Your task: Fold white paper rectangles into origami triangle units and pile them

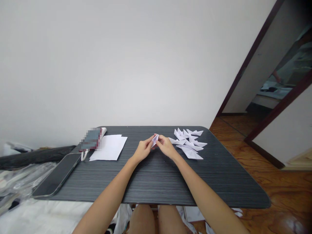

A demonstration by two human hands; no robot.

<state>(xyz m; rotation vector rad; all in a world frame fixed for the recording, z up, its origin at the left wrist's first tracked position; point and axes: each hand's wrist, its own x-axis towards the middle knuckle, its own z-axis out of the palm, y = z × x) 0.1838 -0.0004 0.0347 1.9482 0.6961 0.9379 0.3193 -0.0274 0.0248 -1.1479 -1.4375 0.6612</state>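
White paper, folded into a small pointed piece (155,139), is held just above the far middle of the dark ribbed table (156,185). It is pinched from both sides: the left hand (143,150) is closed on its left edge with fingertips and thumb, and the right hand (166,147) is closed on its right edge. The piece is judged very light, thin and limp, and easily crushed, so it is best taken at its stiffer folded edges with a gentle pinch. Just to the right, a heap of similar folded pieces (190,144) is spread on the table. Further left, flat white sheets (109,148) are laid, and a phone (58,175) rests near the left edge.
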